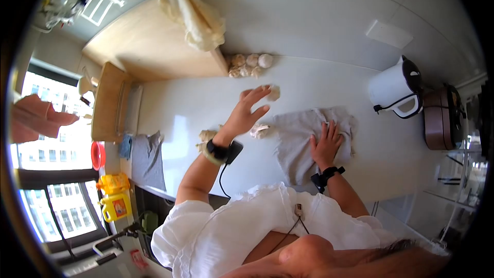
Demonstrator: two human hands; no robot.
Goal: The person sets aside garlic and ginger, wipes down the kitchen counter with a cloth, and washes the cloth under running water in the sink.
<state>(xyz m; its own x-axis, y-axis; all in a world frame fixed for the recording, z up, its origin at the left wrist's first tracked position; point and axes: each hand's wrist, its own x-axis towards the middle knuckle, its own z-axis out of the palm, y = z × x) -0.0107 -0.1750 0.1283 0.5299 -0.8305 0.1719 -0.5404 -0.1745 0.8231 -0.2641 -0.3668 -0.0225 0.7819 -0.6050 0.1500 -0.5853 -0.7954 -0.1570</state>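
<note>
My left hand [248, 109] reaches over the white counter, thumb apart from its fingers. Its fingertips are right at a single garlic bulb [274, 92]. My right hand [327, 145] lies flat with spread fingers on a crumpled grey cloth [296, 139]. Between the two hands, at the cloth's left edge, sits another garlic bulb [261, 131]. More garlic [207, 136] lies by my left wrist, partly hidden behind the forearm. Farther back, several garlic bulbs [251, 65] are gathered beside the wooden board.
A large wooden board [149, 41] leans at the back left, with a cream cloth [198, 18] draped over it. On the right stand a white kettle [393, 85] and a brown appliance [439, 118]. A grey cloth [147, 159] hangs over the counter's left edge, near yellow bottles [116, 206].
</note>
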